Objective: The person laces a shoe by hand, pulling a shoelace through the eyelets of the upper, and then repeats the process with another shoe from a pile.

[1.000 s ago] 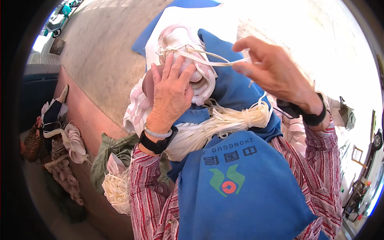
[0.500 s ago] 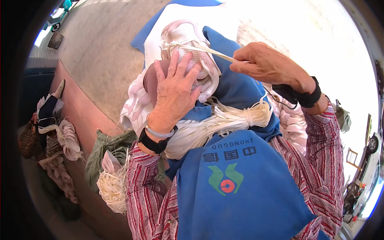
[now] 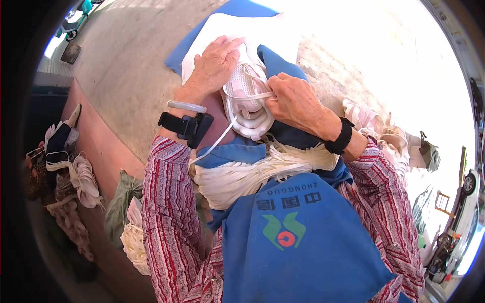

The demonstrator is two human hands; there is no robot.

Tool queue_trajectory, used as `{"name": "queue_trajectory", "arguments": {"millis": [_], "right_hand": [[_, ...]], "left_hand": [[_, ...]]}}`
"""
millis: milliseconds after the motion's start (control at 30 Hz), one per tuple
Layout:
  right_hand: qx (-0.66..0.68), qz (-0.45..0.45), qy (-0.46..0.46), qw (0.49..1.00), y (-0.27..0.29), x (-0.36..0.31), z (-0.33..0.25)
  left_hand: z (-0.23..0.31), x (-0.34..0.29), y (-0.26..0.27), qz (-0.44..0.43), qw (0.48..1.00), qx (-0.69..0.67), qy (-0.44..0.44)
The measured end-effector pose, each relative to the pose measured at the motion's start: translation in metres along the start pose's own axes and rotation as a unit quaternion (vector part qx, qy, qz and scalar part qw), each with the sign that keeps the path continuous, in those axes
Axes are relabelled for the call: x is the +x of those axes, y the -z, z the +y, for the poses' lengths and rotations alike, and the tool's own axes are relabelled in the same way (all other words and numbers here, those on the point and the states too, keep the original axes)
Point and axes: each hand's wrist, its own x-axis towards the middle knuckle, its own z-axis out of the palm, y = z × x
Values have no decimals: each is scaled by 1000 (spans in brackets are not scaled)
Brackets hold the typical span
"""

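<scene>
A white and pale pink sneaker (image 3: 239, 87) rests on my lap, its heel opening toward me. My left hand (image 3: 214, 63) lies over its far end, the fingers bent round it and holding it. At the shoe's right side my right hand (image 3: 298, 103) is closed, pinching a flat white shoelace (image 3: 250, 96) that crosses the shoe's throat. From the heel area another length of lace trails down to the left. A thick bundle of cream laces (image 3: 242, 177) lies across my lap, nearer to me than the shoe.
A blue apron (image 3: 303, 237) covers my lap, with white sheeting (image 3: 202, 30) beyond the shoe. More pale pink shoe pieces (image 3: 364, 118) are at the right. To the left stand a green sack (image 3: 121, 202) and a pile of laces (image 3: 134, 247), beside a pink ledge (image 3: 103, 126).
My left hand has moved from the shoe's near part to its far end. My right hand has come in from the right, close to the shoe. The shoe has shifted slightly nearer me.
</scene>
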Motion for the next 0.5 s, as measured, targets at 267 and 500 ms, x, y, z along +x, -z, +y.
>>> {"name": "queue_trajectory", "arguments": {"millis": [267, 500], "right_hand": [[246, 82, -7, 966, 17, 17, 10], [271, -162, -16, 949, 103, 22, -21]], "left_hand": [[9, -6, 6, -36, 998, 49, 16], [-2, -17, 4, -15, 999, 42, 5]]}}
